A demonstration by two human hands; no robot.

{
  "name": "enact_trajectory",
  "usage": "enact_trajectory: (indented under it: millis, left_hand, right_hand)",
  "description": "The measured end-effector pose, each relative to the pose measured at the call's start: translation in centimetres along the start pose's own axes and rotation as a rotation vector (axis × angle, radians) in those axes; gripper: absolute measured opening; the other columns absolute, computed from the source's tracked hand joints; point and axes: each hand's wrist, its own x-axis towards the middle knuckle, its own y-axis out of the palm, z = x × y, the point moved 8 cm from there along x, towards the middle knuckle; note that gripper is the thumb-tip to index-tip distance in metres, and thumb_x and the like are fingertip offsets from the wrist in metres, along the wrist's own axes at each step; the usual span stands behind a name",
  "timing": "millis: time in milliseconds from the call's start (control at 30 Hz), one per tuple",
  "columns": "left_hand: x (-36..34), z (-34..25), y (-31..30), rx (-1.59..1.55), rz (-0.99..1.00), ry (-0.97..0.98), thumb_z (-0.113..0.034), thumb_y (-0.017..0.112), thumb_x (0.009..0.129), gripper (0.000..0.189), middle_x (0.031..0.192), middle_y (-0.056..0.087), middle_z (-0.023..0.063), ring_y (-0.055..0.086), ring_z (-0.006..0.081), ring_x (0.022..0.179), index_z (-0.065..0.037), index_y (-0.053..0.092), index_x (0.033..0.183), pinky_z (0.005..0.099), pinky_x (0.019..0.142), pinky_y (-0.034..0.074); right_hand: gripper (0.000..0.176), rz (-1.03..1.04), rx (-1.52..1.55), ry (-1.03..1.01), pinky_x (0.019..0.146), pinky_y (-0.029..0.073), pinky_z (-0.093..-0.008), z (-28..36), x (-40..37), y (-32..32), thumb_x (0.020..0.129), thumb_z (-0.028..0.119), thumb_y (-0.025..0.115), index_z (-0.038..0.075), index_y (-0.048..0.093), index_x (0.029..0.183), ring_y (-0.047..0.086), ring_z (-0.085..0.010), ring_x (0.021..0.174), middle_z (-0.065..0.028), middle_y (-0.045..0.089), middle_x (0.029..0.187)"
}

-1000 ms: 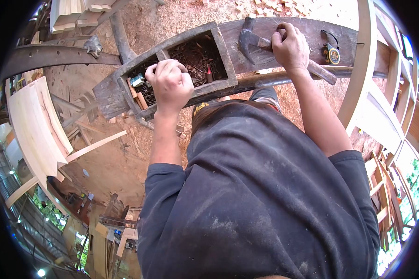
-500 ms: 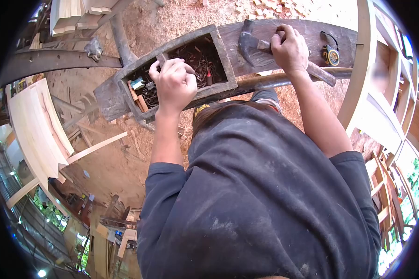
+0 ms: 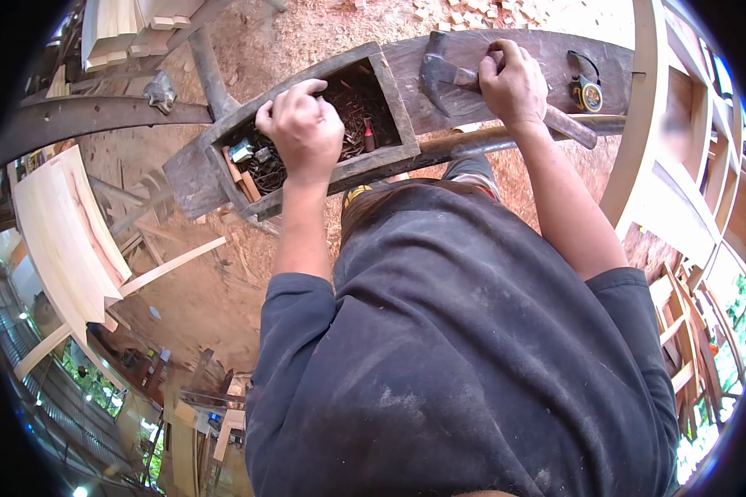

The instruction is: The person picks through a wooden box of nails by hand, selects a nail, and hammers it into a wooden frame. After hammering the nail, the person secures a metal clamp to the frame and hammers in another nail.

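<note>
My right hand [image 3: 515, 87] is wrapped round the wooden handle of a claw hammer [image 3: 441, 74]. The hammer's dark head lies over the brown plank, and the handle end sticks out below my wrist. Over the open wooden box [image 3: 399, 108], my left hand [image 3: 305, 132] has its fingers curled, with one digit pointing right. Whatever they may hold is hidden. Inside the box are many nails or similar small metal bits, a red-handled tool [image 3: 369, 132], a small teal-and-white item [image 3: 241, 151] and orange-brown sticks [image 3: 249, 184] at the left end.
A yellow-and-black tape measure [image 3: 588, 93] rests on the plank [image 3: 613, 62] right of the hammer. A curved wooden frame [image 3: 645, 124] rises at the right. Pale shaped boards [image 3: 62, 224] stand at the left. Wood offcuts [image 3: 477, 12] lie on the ground beyond.
My left hand has shifted slightly and turned, and a brownish piece seen by its fingertips before no longer shows. My right hand stays on the hammer.
</note>
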Motion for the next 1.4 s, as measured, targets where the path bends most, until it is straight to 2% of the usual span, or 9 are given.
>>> enact_trajectory:
  millis: [200, 267, 333, 600, 733, 1000, 1200, 1333, 1400]
  left_hand:
    - [-0.5, -2.5, 0.2, -0.151, 0.157, 0.251, -0.005, 0.067, 0.080, 0.007, 0.108, 0.077, -0.0028, 0.065, 0.0215, 0.108, -0.008, 0.070, 0.074, 0.0439, 0.103, 0.036]
    - [-1.1, -2.3, 0.7, -0.087, 0.261, 0.285, -0.003, 0.063, 0.076, 0.013, 0.098, 0.074, 0.0010, 0.065, 0.0221, 0.107, -0.009, 0.073, 0.083, 0.0444, 0.104, 0.037]
    - [-0.9, -1.3, 0.2, -0.047, 0.249, 0.171, -0.004, 0.065, 0.072, 0.006, 0.091, 0.073, -0.0006, 0.064, 0.0203, 0.099, -0.009, 0.069, 0.070, 0.0466, 0.098, 0.037]
    - [0.1, -1.6, -0.3, -0.118, 0.158, 0.196, -0.005, 0.068, 0.084, 0.012, 0.104, 0.075, 0.0034, 0.067, 0.0231, 0.106, -0.009, 0.073, 0.094, 0.0411, 0.101, 0.041]
    - [0.6, 2.2, -2.7, -0.067, 0.110, 0.042, -0.006, 0.071, 0.085, 0.019, 0.104, 0.075, 0.0043, 0.067, 0.0221, 0.105, -0.011, 0.075, 0.103, 0.0409, 0.101, 0.043]
    - [-0.8, -1.2, -0.9, -0.045, 0.340, 0.309, -0.016, 0.078, 0.084, 0.012, 0.100, 0.075, -0.0014, 0.066, 0.0181, 0.103, -0.012, 0.077, 0.095, 0.0405, 0.100, 0.037]
    - [-0.7, -0.3, -1.3, -0.028, 0.384, 0.230, -0.013, 0.073, 0.087, 0.006, 0.095, 0.073, -0.0004, 0.065, 0.0179, 0.100, -0.009, 0.072, 0.083, 0.0410, 0.099, 0.036]
    - [-0.9, 1.5, -3.4, -0.331, 0.241, 0.119, -0.004, 0.072, 0.088, 0.007, 0.095, 0.074, 0.0084, 0.068, 0.0235, 0.080, 0.002, 0.069, 0.085, 0.0357, 0.077, 0.050]
    - [-1.1, 1.7, -4.0, -0.408, 0.275, -0.019, 0.002, 0.071, 0.087, 0.005, 0.095, 0.074, 0.0109, 0.068, 0.0196, 0.072, 0.005, 0.068, 0.089, 0.0314, 0.066, 0.052]
  right_hand:
    - [0.029, 0.001, 0.002, -0.001, 0.094, 0.052, -0.0469, -0.3, 0.0, 0.3, 0.089, 0.031, 0.059, 0.015, 0.069, 0.111, 0.065, -0.0351, 0.107, -0.0115, 0.070, 0.109]
    - [0.029, 0.009, 0.009, 0.008, 0.095, 0.052, -0.0467, -0.2, 0.1, 0.1, 0.088, 0.031, 0.059, 0.015, 0.069, 0.111, 0.065, -0.0349, 0.107, -0.0113, 0.070, 0.110]
    - [0.029, 0.004, -0.006, -0.005, 0.094, 0.052, -0.0468, 0.1, 0.0, -0.1, 0.088, 0.030, 0.059, 0.015, 0.069, 0.110, 0.065, -0.0351, 0.107, -0.0115, 0.070, 0.109]
    - [0.028, -0.001, -0.004, 0.000, 0.094, 0.052, -0.0469, 0.1, 0.1, -0.1, 0.090, 0.030, 0.057, 0.015, 0.070, 0.110, 0.065, -0.0353, 0.106, -0.0125, 0.070, 0.109]
    - [0.028, -0.008, -0.012, -0.008, 0.094, 0.051, -0.0469, 0.1, 0.0, -0.1, 0.091, 0.029, 0.057, 0.015, 0.070, 0.110, 0.065, -0.0356, 0.106, -0.0130, 0.070, 0.109]
    - [0.027, -0.003, 0.009, -0.004, 0.093, 0.051, -0.0467, 0.1, 0.0, 0.0, 0.090, 0.029, 0.058, 0.015, 0.069, 0.110, 0.066, -0.0356, 0.104, -0.0132, 0.071, 0.106]
    - [0.026, -0.010, 0.018, -0.014, 0.092, 0.052, -0.0471, 0.0, 0.0, 0.0, 0.090, 0.029, 0.059, 0.015, 0.069, 0.109, 0.066, -0.0357, 0.103, -0.0128, 0.071, 0.105]
    - [0.026, -0.020, 0.025, -0.015, 0.091, 0.052, -0.0472, 0.1, 0.1, -0.1, 0.090, 0.030, 0.059, 0.015, 0.069, 0.109, 0.066, -0.0361, 0.103, -0.0128, 0.071, 0.105]
    - [0.026, -0.017, 0.026, -0.018, 0.092, 0.052, -0.0470, 0.2, 0.1, 0.0, 0.090, 0.029, 0.059, 0.015, 0.069, 0.109, 0.066, -0.0361, 0.103, -0.0129, 0.071, 0.105]
